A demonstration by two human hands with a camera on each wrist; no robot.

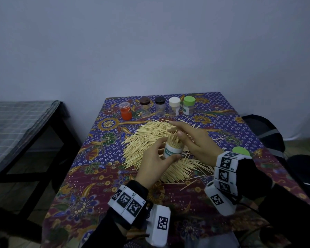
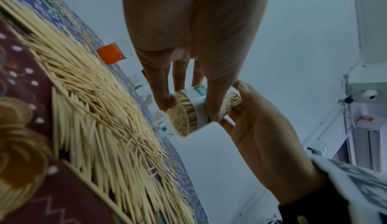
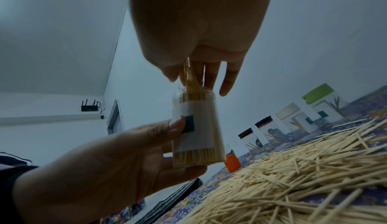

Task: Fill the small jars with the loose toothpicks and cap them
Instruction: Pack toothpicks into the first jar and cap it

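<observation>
Nearest the person, above the middle of the surface (image 1: 100,178), the left hand (image 1: 151,166) wraps thumb and fingers round a clear labelled jar (image 1: 172,151) – its grip closed on the jar's lower half, lifted clear of the cloth. The jar is uncapped and packed with toothpicks standing on end. Right over its mouth the right hand (image 1: 195,140) pinches a small bunch of toothpicks (image 3: 191,78) between thumb and fingertips, their lower ends already inside the jar. Beneath both hands a wide heap of loose toothpicks (image 1: 147,138) covers the centre of the surface. A green lid (image 1: 240,151) lies near the right edge, just beyond the right wrist. Along the far edge stand five capped jars in a row – an orange jar (image 1: 125,110), two dark-capped jars (image 1: 145,105), a white-capped jar (image 1: 174,106) and a green-capped jar (image 1: 188,105).
</observation>
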